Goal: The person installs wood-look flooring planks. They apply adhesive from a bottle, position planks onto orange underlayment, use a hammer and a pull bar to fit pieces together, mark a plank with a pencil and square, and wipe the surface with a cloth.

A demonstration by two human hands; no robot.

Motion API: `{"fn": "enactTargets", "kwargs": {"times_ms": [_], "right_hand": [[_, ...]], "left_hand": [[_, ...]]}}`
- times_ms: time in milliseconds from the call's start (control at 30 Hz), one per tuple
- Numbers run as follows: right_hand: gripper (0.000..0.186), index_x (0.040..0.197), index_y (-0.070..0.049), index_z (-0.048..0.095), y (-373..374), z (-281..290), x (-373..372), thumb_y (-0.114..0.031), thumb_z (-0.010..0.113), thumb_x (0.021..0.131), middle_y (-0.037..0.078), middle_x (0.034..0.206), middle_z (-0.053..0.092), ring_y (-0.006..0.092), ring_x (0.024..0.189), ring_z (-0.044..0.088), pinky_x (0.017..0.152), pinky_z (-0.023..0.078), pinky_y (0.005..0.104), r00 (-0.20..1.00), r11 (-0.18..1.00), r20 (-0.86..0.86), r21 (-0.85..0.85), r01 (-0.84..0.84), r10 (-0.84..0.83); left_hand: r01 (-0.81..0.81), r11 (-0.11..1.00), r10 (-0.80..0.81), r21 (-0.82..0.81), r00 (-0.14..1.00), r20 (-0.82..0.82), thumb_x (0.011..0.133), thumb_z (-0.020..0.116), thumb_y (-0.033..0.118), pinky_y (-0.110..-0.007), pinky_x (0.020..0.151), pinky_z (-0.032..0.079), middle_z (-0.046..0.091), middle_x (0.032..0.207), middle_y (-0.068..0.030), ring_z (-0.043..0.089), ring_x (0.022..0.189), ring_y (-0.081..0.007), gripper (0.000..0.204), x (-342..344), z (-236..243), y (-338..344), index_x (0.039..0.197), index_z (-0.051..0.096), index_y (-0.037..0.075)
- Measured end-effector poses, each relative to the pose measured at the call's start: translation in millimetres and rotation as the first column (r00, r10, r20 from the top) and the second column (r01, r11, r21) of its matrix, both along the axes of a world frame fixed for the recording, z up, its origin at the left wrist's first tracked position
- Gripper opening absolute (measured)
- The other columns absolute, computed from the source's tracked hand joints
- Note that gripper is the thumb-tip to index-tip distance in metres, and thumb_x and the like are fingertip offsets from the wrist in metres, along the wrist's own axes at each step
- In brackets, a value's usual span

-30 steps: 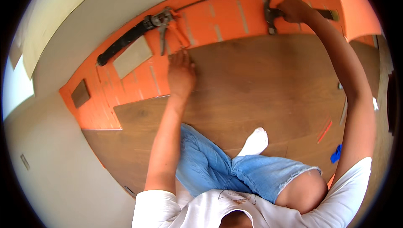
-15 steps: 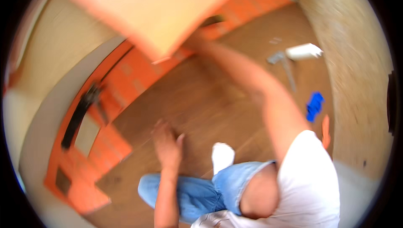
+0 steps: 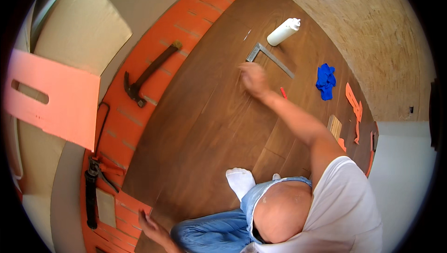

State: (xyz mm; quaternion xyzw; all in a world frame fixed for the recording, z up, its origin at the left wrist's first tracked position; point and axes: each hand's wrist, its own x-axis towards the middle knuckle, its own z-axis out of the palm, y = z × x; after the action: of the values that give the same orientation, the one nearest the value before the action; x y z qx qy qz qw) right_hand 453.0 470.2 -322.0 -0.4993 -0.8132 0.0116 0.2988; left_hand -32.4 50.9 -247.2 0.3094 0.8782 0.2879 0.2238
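– Metal square (image 3: 275, 61), where?
– Flat on the wood floor (image 3: 205, 127), just nearer than the white bottle (image 3: 282, 33)
– Right hand (image 3: 254, 78)?
– Loosely bent beside the square, on the side away from the bottle, nothing visibly gripped; can't tell whether touching
– Left hand (image 3: 154, 229)?
– Opened out and unladen, well apart from the bottle, nearer and to its left
– And handling?
– Probably stiff, fairly light, slightly slick; best pinched midway along the long leg
– Inside the bottle?
– Can't tell through opaque walls
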Motion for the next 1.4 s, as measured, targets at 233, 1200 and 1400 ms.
{"fn": "enactTargets", "kwargs": {"times_ms": [233, 1200, 1400], "right_hand": [[0.036, 0.123, -0.004, 0.062, -52.5, 17.6, 267.5, -0.014, 0.064, 0.089, 0.019, 0.124, 0.064, 0.0395, 0.118, 0.057, 0.102, 0.046, 0.0495, 0.529, 0.596, 0.407, 0.050, 0.802, -0.745], [0.022, 0.109, 0.001, 0.067, -30.5, 68.7, 107.3, -0.011, 0.066, 0.090, 0.017, 0.100, 0.068, 0.0309, 0.091, 0.065, 0.083, 0.052, 0.0368, 0.808, 0.790, -0.054, -0.258, 0.557, -0.587], [0.032, 0.118, -0.002, 0.066, 1.7, 47.5, 65.8, -0.017, 0.070, 0.090, 0.018, 0.122, 0.062, 0.0353, 0.109, 0.060, 0.095, 0.049, 0.0425, 0.882, 0.892, 0.218, -0.087, 0.443, -0.417]], "left_hand": [[-0.324, 0.945, 0.325, -0.038, 0.944, 0.050, 0.106, 0.056, 0.034, -0.042, 0.102, 0.051, 0.069, 0.124, -0.0241, 0.067, 0.116, -0.0316, 0.048, 9.9, 2.6, -56.6, 0.131, 0.063, -0.007], [0.718, 0.572, -0.792, -0.396, 0.359, -0.494, 0.088, 0.062, 0.001, -0.045, 0.088, 0.053, 0.061, 0.113, -0.0169, 0.060, 0.107, -0.0353, 0.033, 77.1, -79.2, 514.8, 0.121, 0.060, 0.001], [0.794, 0.599, -0.731, -0.107, 0.487, -0.478, 0.079, 0.071, -0.003, -0.046, 0.084, 0.053, 0.059, 0.111, -0.0140, 0.060, 0.103, -0.0345, 0.039, 74.6, -7.9, 485.2, 0.116, 0.060, 0.001]]}}
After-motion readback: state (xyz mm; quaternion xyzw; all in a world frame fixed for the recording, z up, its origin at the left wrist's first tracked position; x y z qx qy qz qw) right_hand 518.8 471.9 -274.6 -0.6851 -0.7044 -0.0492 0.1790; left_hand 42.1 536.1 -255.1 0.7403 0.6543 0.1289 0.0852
